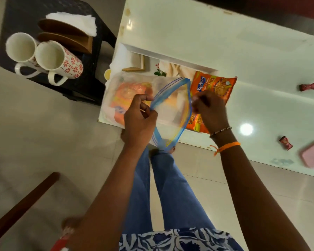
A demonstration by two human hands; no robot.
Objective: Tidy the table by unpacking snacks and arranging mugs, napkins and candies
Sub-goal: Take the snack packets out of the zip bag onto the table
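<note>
**Zip bag held open at the table edge**

Both hands work nearest the lens: the left hand [140, 116] pinches one lip of the zip bag [134, 98], the right hand [209, 107] pinches the other, and they hold the blue seal apart — so the mouth gapes wide enough, I judge, to draw a snack out. The bag lies at the near corner of the white table [225, 42], its mouth hanging past the edge toward the person. 1 orange packet [132, 93] shows through the plastic; another orange snack packet [214, 86] already lies on the table just beside the bag, partly under the right hand. 2 wrapped candies [308, 86] lie well apart, farther right. 2 mugs [49, 57] and napkins [74, 20] wait on the dark stool [91, 87] — not yet arranged.
</note>
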